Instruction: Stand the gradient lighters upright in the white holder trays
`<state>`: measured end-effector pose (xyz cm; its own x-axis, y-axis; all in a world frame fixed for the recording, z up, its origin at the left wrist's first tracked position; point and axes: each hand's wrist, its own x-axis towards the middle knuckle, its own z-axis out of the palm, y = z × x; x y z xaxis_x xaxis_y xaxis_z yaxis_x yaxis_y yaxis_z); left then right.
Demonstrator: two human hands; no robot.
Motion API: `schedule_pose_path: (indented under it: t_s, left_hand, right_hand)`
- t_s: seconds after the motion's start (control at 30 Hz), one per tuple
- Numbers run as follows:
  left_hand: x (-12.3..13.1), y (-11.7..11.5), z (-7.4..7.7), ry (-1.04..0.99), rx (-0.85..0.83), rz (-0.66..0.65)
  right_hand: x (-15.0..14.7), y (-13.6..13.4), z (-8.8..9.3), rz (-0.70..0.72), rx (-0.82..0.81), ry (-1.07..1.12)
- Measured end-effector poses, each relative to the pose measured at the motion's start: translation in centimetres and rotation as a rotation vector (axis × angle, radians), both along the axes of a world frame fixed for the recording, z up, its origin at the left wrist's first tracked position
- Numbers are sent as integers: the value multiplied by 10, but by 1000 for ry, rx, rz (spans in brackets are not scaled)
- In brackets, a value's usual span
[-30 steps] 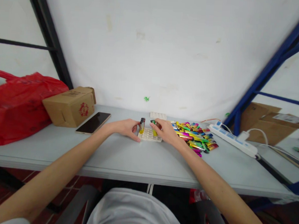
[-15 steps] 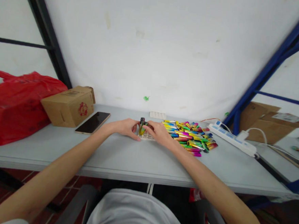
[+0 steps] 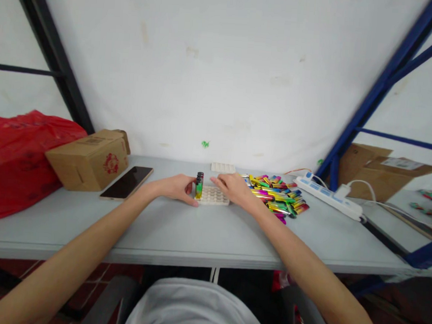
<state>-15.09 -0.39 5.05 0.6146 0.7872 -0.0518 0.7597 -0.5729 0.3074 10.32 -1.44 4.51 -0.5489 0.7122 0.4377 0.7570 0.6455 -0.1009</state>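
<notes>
Your L hand [image 3: 180, 188] is at the L end of the white holed tray [image 3: 214, 197], thumb & fingers apart in a wide C; can't tell if the fingertips touch the tray or the lighters. A short row of upright lighters [image 3: 199, 186], dark tops, green & yellow bodies, stands in the tray's L end, right by that hand. The holes to the right of the row show bare.

Your R hand [image 3: 234, 189] is over the tray's R end, palm down, fingers bent & close together; can't tell if it's holding anything, as the fingers hide what's under them.

Just beyond that hand is the loose pile of lighters [image 3: 278, 198], multicolored & metallic, lying flat on the gray table [image 3: 203, 232]. A 2nd white tray [image 3: 223, 167] is behind, near the wall. Over on your L: phone [image 3: 127, 182], cardboard box [image 3: 90, 163], red plastic bag [image 3: 19, 165]. On your R, past the pile: white power strip [image 3: 328, 197] w/ a plug in it.
</notes>
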Motion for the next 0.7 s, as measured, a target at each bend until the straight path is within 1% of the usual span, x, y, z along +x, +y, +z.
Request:
schedule_pose_path:
  t_s: [0.07, 0.17, 0.23, 0.3, 0.37, 0.5, 0.7]
  left_hand:
    - [1, 0, 1, -1, -5, -8]
    - [2, -1, 2, 5, -1, -2]
    - [2, -2, 2, 7, 1, -1]
    - [2, -3, 3, 11, 3, -3]
    - [2, -3, 3, 14, -1, -3]
    - [2, -4, 4, 12, -9, 1]
    - [2, -3, 3, 16, -2, -3]
  right_hand:
    - [19, 12, -3, -101, 39, -17]
    - [49, 31, -9, -244, -4, -51]
    - [66, 39, -12, -278, -61, -87]
    - [76, 43, -11, -266, -130, -139]
    - [79, 42, -7, -240, -178, -182]
    - [75, 37, 1, -215, -226, -206]
    - [74, 39, -1, -232, -213, -245]
